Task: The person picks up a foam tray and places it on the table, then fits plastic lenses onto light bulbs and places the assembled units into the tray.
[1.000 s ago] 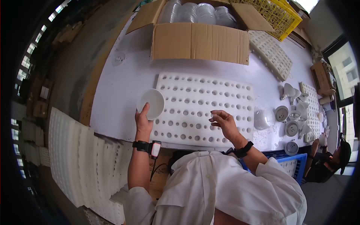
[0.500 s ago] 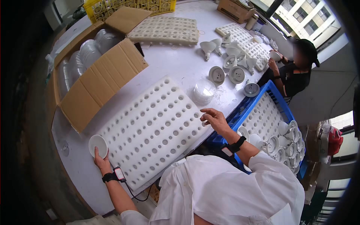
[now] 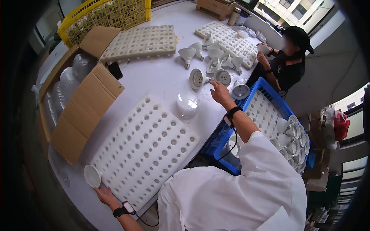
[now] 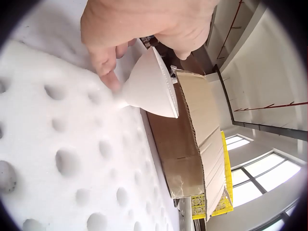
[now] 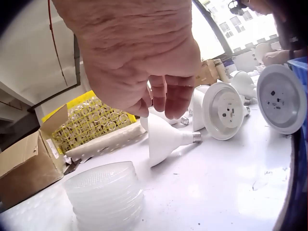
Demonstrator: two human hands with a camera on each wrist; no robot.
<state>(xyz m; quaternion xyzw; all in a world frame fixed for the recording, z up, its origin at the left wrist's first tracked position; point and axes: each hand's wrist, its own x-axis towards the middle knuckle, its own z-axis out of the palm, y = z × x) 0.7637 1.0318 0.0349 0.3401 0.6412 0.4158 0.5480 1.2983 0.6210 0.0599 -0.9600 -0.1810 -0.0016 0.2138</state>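
Note:
A white cone-shaped lamp bulb housing (image 3: 93, 176) stands at the near left corner of the white foam board (image 3: 144, 144), its wide mouth upward. My left hand (image 3: 105, 195) is beside it, with a fingertip right at its narrow neck in the left wrist view and the thumb apart from its rim. My right hand (image 3: 221, 94) reaches over the table, fingers extended and loosely bent, to a lamp housing (image 5: 166, 137) lying on its side with its screw base showing. Nothing is gripped in that hand. More housings (image 3: 222, 77) lie around it.
A stack of clear covers (image 3: 188, 104) stands between board and housings. An open carton (image 3: 86, 113) of clear covers is at the left, near a yellow crate (image 3: 106, 19) and another foam board (image 3: 140, 41). A blue crate (image 3: 266, 82) with housings stands right, near another person (image 3: 283, 67).
The view has turned right. My left hand has set the housing at the foam board's corner and loosened from it. My right hand has moved from above the board to the housings.

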